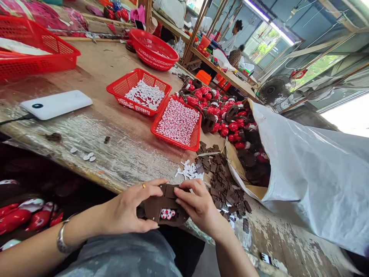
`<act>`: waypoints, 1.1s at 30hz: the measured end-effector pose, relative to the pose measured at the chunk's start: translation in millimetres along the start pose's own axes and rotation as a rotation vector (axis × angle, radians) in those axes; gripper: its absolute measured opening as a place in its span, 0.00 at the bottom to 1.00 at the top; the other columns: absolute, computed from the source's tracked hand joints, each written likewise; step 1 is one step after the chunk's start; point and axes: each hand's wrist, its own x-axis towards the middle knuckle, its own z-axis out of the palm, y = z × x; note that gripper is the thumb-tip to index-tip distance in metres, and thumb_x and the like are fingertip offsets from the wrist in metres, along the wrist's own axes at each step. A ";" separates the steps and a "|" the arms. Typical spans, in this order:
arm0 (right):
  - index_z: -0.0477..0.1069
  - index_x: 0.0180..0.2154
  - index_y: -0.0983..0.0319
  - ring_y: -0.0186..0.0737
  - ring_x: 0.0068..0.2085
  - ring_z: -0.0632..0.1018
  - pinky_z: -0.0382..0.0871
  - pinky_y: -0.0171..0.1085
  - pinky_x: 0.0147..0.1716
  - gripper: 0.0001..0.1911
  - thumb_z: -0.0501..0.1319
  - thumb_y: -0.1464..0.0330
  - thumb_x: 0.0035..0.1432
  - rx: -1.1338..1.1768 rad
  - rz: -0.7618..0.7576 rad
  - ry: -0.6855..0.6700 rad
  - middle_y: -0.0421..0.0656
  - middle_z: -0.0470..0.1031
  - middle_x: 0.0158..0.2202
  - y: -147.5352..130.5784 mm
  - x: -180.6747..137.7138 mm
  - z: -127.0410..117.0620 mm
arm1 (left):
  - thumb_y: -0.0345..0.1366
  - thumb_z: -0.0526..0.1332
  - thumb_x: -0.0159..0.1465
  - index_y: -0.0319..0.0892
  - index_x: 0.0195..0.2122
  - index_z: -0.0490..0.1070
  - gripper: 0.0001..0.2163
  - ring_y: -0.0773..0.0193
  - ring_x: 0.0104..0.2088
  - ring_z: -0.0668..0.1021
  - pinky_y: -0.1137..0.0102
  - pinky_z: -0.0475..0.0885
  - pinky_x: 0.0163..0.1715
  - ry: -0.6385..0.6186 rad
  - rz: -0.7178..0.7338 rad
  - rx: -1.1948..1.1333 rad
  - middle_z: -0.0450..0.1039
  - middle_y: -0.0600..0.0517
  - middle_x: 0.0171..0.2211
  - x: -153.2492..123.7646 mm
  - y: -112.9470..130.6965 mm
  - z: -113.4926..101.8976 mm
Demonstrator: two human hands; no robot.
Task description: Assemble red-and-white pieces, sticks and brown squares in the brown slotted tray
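Note:
My left hand (pixel 131 209) and my right hand (pixel 196 204) both grip a brown plastic toy shell (pixel 161 207) at the table's near edge, just above my lap. Small red-and-white beads show through an opening in its underside. My right thumb and fingers press a small brown rectangular cover at the shell's top. My left hand wears a ring and a bracelet. Just beyond lie loose brown cover pieces (pixel 221 181) and small white parts (pixel 188 171).
Two red baskets hold white parts (pixel 140 92) and red-and-white beads (pixel 177 123). A white sack (pixel 302 169) spills red and brown toys (pixel 225 115). A white power bank (pixel 56 104) lies left. Larger red baskets (pixel 152 50) stand farther back. Other people work at a far bench.

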 end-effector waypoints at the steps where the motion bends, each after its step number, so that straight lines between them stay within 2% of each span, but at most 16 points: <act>1: 0.76 0.53 0.54 0.43 0.47 0.74 0.74 0.43 0.48 0.13 0.61 0.70 0.70 0.019 0.013 0.018 0.46 0.74 0.46 2.4 -0.4 3.0 | 0.28 0.70 0.53 0.46 0.56 0.63 0.30 0.51 0.59 0.78 0.62 0.77 0.56 0.001 0.023 0.014 0.67 0.39 0.66 0.3 -0.4 -1.1; 4: 0.77 0.53 0.53 0.41 0.49 0.75 0.74 0.42 0.50 0.13 0.62 0.69 0.69 0.134 0.111 0.086 0.45 0.74 0.47 8.0 -3.2 12.5 | 0.28 0.70 0.54 0.47 0.59 0.64 0.31 0.51 0.60 0.78 0.64 0.76 0.57 0.012 0.076 0.049 0.67 0.40 0.66 0.8 -1.4 -3.1; 7: 0.76 0.54 0.55 0.40 0.50 0.77 0.75 0.40 0.51 0.14 0.64 0.66 0.68 0.242 0.217 0.108 0.46 0.73 0.49 8.6 -6.2 16.7 | 0.29 0.71 0.52 0.47 0.55 0.63 0.30 0.52 0.58 0.80 0.65 0.78 0.54 0.020 0.053 0.038 0.68 0.39 0.65 -0.4 -2.4 -0.6; 13: 0.78 0.51 0.56 0.40 0.48 0.78 0.76 0.39 0.50 0.11 0.64 0.64 0.69 0.236 0.185 0.045 0.46 0.76 0.47 2.1 -2.9 8.3 | 0.30 0.72 0.50 0.48 0.50 0.60 0.29 0.52 0.57 0.80 0.64 0.78 0.52 0.040 -0.028 -0.001 0.70 0.39 0.64 -6.1 -4.4 5.6; 16: 0.79 0.51 0.57 0.42 0.50 0.79 0.75 0.41 0.52 0.12 0.63 0.62 0.69 0.238 0.200 0.008 0.48 0.77 0.49 1.0 -2.4 6.4 | 0.30 0.71 0.53 0.47 0.57 0.64 0.30 0.51 0.58 0.79 0.63 0.78 0.55 -0.005 0.013 0.014 0.68 0.40 0.65 -4.6 -3.8 2.3; 18: 0.78 0.52 0.57 0.43 0.51 0.79 0.75 0.41 0.52 0.14 0.63 0.61 0.68 0.305 0.275 0.017 0.48 0.77 0.51 2.0 -4.6 9.7 | 0.30 0.71 0.54 0.47 0.61 0.66 0.32 0.50 0.59 0.78 0.62 0.77 0.57 -0.020 0.068 0.042 0.68 0.41 0.65 -2.7 -3.4 0.4; 20: 0.78 0.52 0.59 0.42 0.46 0.80 0.77 0.39 0.46 0.16 0.65 0.60 0.66 0.418 0.442 0.067 0.47 0.80 0.48 4.6 -6.6 17.2 | 0.32 0.72 0.55 0.46 0.62 0.68 0.32 0.49 0.59 0.79 0.61 0.78 0.57 0.018 0.124 0.060 0.68 0.41 0.65 -1.4 -3.0 0.2; 22: 0.78 0.48 0.60 0.39 0.37 0.80 0.76 0.35 0.36 0.16 0.66 0.59 0.62 0.518 0.622 0.121 0.44 0.81 0.40 8.3 -5.9 26.9 | 0.32 0.72 0.55 0.44 0.62 0.68 0.32 0.48 0.58 0.79 0.62 0.79 0.56 0.062 0.168 0.086 0.69 0.40 0.64 -1.3 -2.3 1.1; 25: 0.77 0.43 0.62 0.35 0.30 0.76 0.72 0.32 0.29 0.15 0.68 0.59 0.58 0.592 0.727 0.129 0.41 0.79 0.33 12.5 2.0 36.9 | 0.32 0.71 0.56 0.44 0.63 0.66 0.33 0.47 0.58 0.79 0.60 0.79 0.56 0.077 0.160 0.142 0.67 0.38 0.64 -2.9 -0.4 2.6; 27: 0.78 0.42 0.61 0.38 0.33 0.77 0.74 0.35 0.33 0.14 0.67 0.60 0.59 0.525 0.679 0.177 0.42 0.79 0.34 8.9 6.9 35.0 | 0.33 0.72 0.57 0.43 0.63 0.65 0.33 0.45 0.58 0.79 0.59 0.78 0.56 0.069 0.133 0.167 0.65 0.37 0.65 -4.6 -0.1 4.2; 30: 0.78 0.45 0.59 0.43 0.48 0.78 0.74 0.42 0.49 0.11 0.61 0.61 0.66 0.352 0.505 0.370 0.48 0.78 0.46 -16.9 0.2 19.5 | 0.34 0.71 0.59 0.44 0.65 0.64 0.32 0.47 0.57 0.79 0.61 0.79 0.56 0.083 0.123 0.167 0.63 0.38 0.66 -8.3 -2.6 9.6; 31: 0.77 0.46 0.57 0.43 0.51 0.77 0.74 0.43 0.52 0.12 0.59 0.61 0.69 0.344 0.437 0.379 0.48 0.77 0.49 -31.0 -7.0 13.0 | 0.35 0.70 0.61 0.45 0.65 0.63 0.31 0.48 0.57 0.79 0.62 0.78 0.56 0.092 0.126 0.161 0.63 0.39 0.66 -9.7 -3.9 11.9; 33: 0.76 0.48 0.53 0.41 0.51 0.78 0.76 0.41 0.49 0.14 0.55 0.57 0.73 0.372 0.303 0.232 0.45 0.76 0.49 -62.0 -26.7 2.0 | 0.36 0.68 0.64 0.48 0.66 0.63 0.29 0.49 0.60 0.77 0.61 0.76 0.59 0.108 0.122 0.144 0.61 0.42 0.67 -12.3 -6.6 16.0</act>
